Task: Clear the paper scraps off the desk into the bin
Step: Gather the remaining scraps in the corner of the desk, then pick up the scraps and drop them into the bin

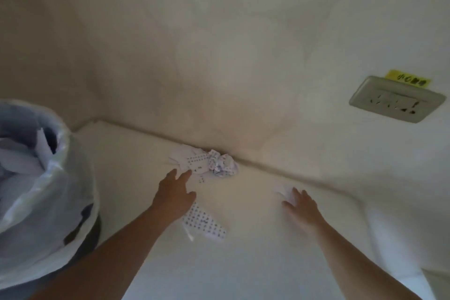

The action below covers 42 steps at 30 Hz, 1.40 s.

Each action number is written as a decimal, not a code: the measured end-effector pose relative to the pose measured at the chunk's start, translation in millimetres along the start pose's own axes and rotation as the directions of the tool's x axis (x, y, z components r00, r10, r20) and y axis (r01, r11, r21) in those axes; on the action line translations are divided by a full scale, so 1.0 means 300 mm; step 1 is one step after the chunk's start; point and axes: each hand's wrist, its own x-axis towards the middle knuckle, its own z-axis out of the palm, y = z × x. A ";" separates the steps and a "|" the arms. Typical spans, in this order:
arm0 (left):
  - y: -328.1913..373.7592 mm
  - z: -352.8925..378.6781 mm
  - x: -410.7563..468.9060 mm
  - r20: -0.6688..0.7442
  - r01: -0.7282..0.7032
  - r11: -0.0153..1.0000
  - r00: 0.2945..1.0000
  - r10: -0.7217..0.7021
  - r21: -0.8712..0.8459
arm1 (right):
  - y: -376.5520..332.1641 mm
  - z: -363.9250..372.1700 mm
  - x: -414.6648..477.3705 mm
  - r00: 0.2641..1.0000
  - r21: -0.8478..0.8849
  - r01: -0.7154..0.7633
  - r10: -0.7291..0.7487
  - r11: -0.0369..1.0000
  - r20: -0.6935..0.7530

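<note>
On the white desk [243, 263] a pile of printed paper scraps [192, 161] lies against the back wall, with a crumpled paper ball [222, 165] at its right end. My left hand [174, 196] is open, fingers spread, its fingertips just short of the pile. A flat printed scrap [207, 224] lies partly under that hand's wrist side. My right hand [303, 206] rests flat on the desk, fingertips touching a small plain white scrap [282, 189]. The bin [46, 192], lined with a clear bag and holding paper, stands at the left.
A wall socket [397, 100] with a yellow label [407, 78] above it sits on the right wall. The desk meets the wall just behind the scraps. Its right edge curves down near the lower right.
</note>
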 end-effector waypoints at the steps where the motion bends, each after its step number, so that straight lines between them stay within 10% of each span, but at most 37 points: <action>1: -0.002 0.001 0.055 -0.020 -0.004 0.997 1.000 0.005 0.073 | -0.018 0.020 0.017 1.000 -0.043 0.002 -0.002 0.999 -0.002; 13: -0.013 0.097 0.449 0.113 -0.131 0.904 0.989 0.092 0.407 | -0.482 0.095 0.161 0.927 0.290 0.374 -0.364 0.881 -0.089; 33: -0.247 0.080 -0.184 0.213 -0.121 0.905 0.977 0.035 0.408 | -0.573 0.251 -0.202 0.678 -0.043 0.702 -0.649 0.710 0.345; 42: -0.362 0.078 -0.340 0.073 -0.153 0.880 0.988 0.135 0.449 | -0.584 0.380 -0.429 0.718 -0.036 0.669 -0.633 0.742 0.288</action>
